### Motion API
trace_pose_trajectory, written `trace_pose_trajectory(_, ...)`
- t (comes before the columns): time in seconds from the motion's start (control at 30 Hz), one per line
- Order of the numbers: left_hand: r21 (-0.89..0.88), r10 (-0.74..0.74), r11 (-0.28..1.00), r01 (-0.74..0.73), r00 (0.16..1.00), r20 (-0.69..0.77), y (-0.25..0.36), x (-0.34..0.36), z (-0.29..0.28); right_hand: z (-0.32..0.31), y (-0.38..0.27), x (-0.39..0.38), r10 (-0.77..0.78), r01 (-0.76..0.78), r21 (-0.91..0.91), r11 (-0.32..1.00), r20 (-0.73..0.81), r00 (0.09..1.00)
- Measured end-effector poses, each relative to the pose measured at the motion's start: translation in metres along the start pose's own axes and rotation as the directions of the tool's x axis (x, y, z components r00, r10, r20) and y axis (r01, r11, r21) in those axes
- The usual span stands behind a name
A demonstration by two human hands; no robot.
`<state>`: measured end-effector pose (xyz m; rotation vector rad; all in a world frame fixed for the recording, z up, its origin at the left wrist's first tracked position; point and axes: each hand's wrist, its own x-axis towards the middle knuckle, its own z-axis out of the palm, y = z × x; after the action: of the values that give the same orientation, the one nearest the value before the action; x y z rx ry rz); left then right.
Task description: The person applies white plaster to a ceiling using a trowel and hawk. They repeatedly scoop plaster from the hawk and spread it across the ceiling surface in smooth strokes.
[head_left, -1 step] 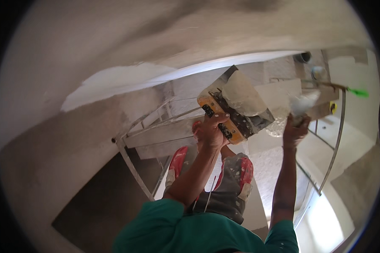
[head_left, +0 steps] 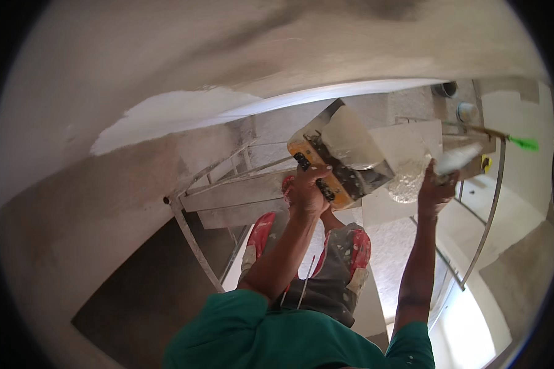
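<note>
My left hand (head_left: 309,189) is closed round the orange-and-black handle of a wide putty knife (head_left: 375,176), held flat in front of me. A thick layer of off-white putty (head_left: 353,140) covers much of its blade. To the right of it, my right hand (head_left: 436,194) grips a smaller putty knife (head_left: 458,160), whose pale blade is smeared by motion and tilts up to the right. The two tools are apart. A rough mound of wet putty (head_left: 406,186) shows on a pale board (head_left: 385,209) below and between them.
A plaster wall (head_left: 104,184) with a smooth white patch (head_left: 172,117) curves along the left and top. Metal scaffold rails (head_left: 194,243) surround planks (head_left: 240,192) under my feet. At far right are two buckets (head_left: 446,90), a green-tipped stick (head_left: 523,144) and a yellow item (head_left: 487,164).
The smaller putty knife in my right hand has swung down and to the right. My right hand has shifted slightly right; the left keeps its hold on the wide putty knife.
</note>
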<state>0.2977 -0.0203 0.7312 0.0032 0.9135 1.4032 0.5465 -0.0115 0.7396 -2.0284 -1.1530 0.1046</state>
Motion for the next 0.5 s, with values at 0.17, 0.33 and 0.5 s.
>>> trace_pose_trajectory(0.17,-0.05,0.006,0.999,-0.006,1.0,-0.011,0.016,0.021,-0.078,0.009,-0.049,0.06,-0.058,0.067,0.147,0.987,-0.063,0.996)
trace_pose_trajectory(0.33,-0.021,0.103,0.994,-0.109,0.973,-0.209,-0.003,0.017,-0.116,0.006,-0.077,0.146,-0.155,0.226,0.463,0.857,-0.187,0.97)
trace_pose_trajectory(0.5,-0.142,0.122,0.977,-0.162,0.959,-0.257,-0.021,0.064,-0.168,0.011,-0.07,0.218,-0.19,0.262,0.457,0.85,-0.197,0.962)
